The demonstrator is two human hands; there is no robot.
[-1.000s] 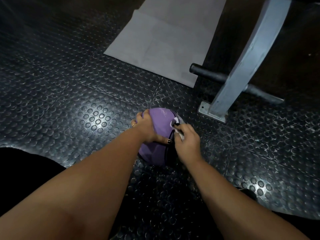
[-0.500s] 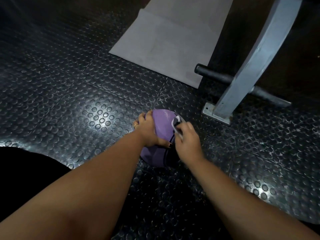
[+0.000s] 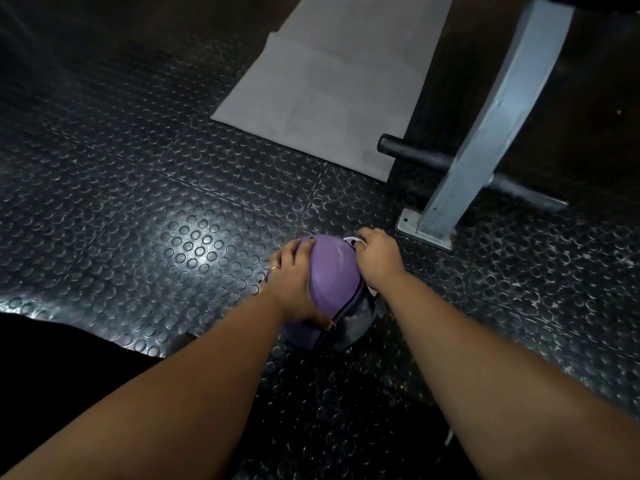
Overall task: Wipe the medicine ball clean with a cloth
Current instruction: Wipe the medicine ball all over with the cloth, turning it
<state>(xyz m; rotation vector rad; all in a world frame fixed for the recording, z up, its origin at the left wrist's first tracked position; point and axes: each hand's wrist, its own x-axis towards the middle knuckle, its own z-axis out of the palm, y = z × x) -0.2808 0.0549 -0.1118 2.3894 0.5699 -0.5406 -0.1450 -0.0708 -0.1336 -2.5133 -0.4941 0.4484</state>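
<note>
We find the purple-and-black rubber medicine ball (image 3: 334,271) on the studded black floor (image 3: 138,202), beside the grey steel post (image 3: 485,133). The left hand (image 3: 292,282), fingers spread, braces the side away from the post. The right hand (image 3: 379,259), nearer the post, pinches a small white cloth (image 3: 352,241) in curled fingers. The ball's purple face lies beyond it, away from the post.

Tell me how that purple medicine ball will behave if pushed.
Being round, the medicine ball would probably roll once freed. The left hand rests on it, seemingly steadying it while the right hand holds the cloth against it. The studded floor may slow it somewhat. It looks firm, undented under both hands, and is likely heavy for its size.
</note>
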